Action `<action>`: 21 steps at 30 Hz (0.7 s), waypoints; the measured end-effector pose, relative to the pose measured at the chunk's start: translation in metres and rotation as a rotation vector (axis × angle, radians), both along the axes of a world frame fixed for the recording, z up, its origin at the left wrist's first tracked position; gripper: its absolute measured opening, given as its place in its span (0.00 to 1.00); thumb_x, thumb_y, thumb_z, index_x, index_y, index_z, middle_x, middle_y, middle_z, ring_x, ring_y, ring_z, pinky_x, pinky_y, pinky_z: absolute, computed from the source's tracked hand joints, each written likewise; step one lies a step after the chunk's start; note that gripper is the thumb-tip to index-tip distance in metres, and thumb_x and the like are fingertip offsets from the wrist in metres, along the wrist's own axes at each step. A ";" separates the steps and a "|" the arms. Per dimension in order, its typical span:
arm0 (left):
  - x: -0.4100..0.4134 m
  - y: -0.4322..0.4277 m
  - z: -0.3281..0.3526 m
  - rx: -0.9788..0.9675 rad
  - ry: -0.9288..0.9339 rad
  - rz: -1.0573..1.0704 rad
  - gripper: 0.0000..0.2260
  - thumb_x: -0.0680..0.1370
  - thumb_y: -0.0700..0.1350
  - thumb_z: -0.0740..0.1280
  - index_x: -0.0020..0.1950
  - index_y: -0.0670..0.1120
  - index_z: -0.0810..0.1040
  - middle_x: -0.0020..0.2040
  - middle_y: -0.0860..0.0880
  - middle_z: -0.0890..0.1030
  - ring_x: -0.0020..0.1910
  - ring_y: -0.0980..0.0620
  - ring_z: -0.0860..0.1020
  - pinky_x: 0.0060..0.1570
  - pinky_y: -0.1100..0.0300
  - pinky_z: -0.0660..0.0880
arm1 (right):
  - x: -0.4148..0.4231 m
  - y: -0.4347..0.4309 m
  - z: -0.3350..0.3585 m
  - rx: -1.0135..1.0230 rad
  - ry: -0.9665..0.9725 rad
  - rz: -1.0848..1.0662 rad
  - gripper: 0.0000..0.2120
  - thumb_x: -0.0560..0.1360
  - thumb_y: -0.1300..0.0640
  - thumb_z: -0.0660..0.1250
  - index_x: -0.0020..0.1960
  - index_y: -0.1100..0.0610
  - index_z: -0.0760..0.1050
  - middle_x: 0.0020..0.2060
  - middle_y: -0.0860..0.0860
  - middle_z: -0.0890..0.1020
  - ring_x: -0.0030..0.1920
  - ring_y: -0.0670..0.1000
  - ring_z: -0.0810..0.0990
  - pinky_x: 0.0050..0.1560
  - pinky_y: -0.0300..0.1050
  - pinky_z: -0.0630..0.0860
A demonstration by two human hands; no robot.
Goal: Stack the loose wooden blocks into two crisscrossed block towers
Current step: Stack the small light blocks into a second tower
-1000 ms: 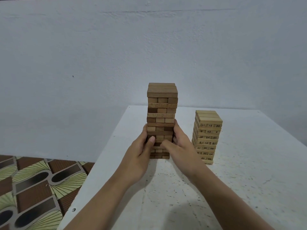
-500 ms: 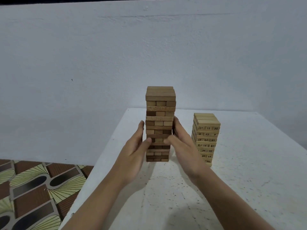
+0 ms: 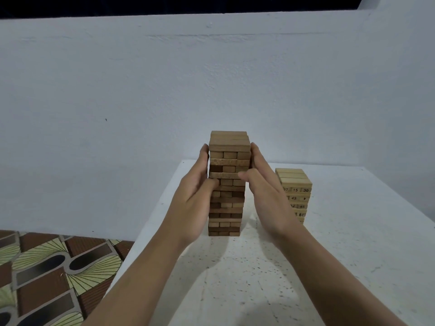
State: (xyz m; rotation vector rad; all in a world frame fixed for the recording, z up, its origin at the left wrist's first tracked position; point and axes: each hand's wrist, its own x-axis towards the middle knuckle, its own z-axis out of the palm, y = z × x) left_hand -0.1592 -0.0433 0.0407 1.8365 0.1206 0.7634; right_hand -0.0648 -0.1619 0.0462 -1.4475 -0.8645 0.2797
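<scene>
You have two block towers on one table [image 3: 353, 231]: one darker tower [image 3: 229, 156] and one pale tower [image 3: 296, 182] with printed numbers. Darker tower: about sixteen layers counted down its front face, long sides and end-on rows alternating, and each end-on row shows three block ends. Pale tower: three blocks across the top layer and four numbered rows in view. The first row carries three numbers (27, 15, 30), and the rest is hidden behind your wrist. Two hands in view: one left hand [image 3: 195, 198], one right hand [image 3: 268, 198].
</scene>
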 end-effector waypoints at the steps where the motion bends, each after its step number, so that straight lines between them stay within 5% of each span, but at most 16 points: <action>1: 0.000 -0.003 0.002 0.005 -0.007 -0.002 0.24 0.86 0.34 0.51 0.77 0.56 0.67 0.66 0.63 0.78 0.64 0.69 0.74 0.53 0.78 0.70 | -0.001 0.000 0.002 -0.003 -0.020 0.006 0.24 0.83 0.58 0.55 0.75 0.41 0.66 0.61 0.37 0.80 0.59 0.34 0.77 0.55 0.37 0.73; 15: -0.002 -0.008 0.006 -0.023 0.009 -0.002 0.26 0.85 0.33 0.50 0.75 0.58 0.68 0.61 0.64 0.81 0.61 0.69 0.76 0.51 0.78 0.71 | 0.001 0.004 0.001 -0.025 -0.042 0.004 0.25 0.82 0.57 0.54 0.78 0.43 0.62 0.62 0.42 0.80 0.62 0.41 0.77 0.60 0.44 0.73; 18: -0.001 -0.004 0.007 -0.030 0.005 -0.008 0.25 0.86 0.34 0.51 0.80 0.54 0.64 0.72 0.62 0.73 0.68 0.70 0.70 0.59 0.75 0.70 | 0.001 0.005 0.001 -0.020 -0.033 -0.013 0.26 0.81 0.52 0.55 0.79 0.42 0.61 0.67 0.40 0.76 0.66 0.39 0.74 0.65 0.45 0.70; 21: 0.001 0.003 0.010 -0.090 -0.003 0.024 0.24 0.86 0.40 0.54 0.82 0.54 0.60 0.78 0.63 0.64 0.74 0.71 0.60 0.76 0.62 0.62 | 0.002 0.006 0.007 -0.026 0.030 -0.037 0.29 0.81 0.45 0.54 0.81 0.40 0.55 0.74 0.38 0.69 0.69 0.37 0.69 0.65 0.40 0.68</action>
